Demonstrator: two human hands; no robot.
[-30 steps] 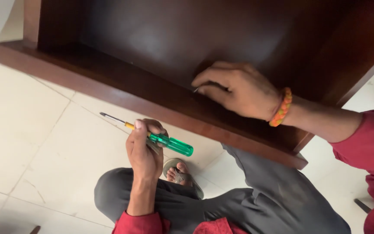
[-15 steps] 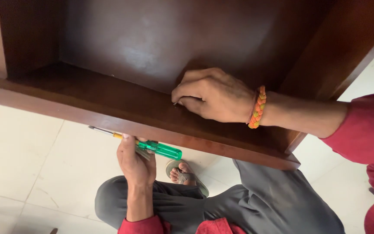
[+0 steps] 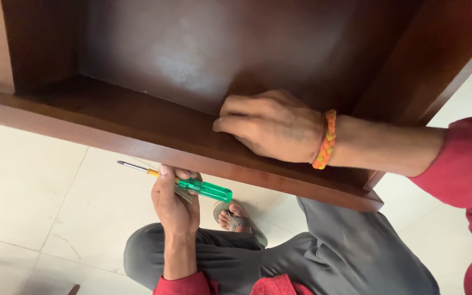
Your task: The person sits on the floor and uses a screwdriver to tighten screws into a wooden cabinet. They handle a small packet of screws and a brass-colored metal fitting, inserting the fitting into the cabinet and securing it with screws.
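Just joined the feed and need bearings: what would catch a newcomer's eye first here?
The left hand grips a green-handled screwdriver below the front edge of a dark wooden cabinet. The right hand, with an orange braided wristband, rests inside on the cabinet's board.

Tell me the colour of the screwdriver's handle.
Translucent green on the screwdriver in the left hand; head view.

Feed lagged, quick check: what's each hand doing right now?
Left hand: closed on the green-handled screwdriver.
Right hand: fingers curled, resting on the dark wooden cabinet; holding nothing visible.
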